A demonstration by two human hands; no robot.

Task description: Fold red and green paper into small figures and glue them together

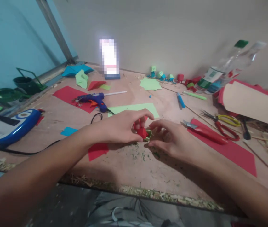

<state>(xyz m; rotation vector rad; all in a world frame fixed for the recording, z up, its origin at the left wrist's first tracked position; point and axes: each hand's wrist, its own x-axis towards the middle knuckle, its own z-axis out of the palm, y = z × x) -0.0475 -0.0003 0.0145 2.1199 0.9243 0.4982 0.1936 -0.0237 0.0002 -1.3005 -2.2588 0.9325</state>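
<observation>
My left hand (124, 127) is closed around a small red folded paper piece (142, 133), with the thumb below it and the fingers curled above. Right beside that piece is a small light-green paper shape (150, 135), with some red showing inside it. My right hand (169, 135) is curved at the green shape's right side, thumb and forefinger apart; whether the fingertips touch it I cannot tell. A light-green paper sheet (148, 108) lies just behind the hands. Green scraps (143, 156) are scattered on the wooden table in front of them.
A blue glue gun (98, 100) rests on red paper (63, 94). To the right are a red-handled cutter (209, 134), scissors (228, 127) and clear bottles (210, 77). Small paper figures (161, 75) stand at the back near a lit phone (109, 58). A cable (37, 153) runs along the left.
</observation>
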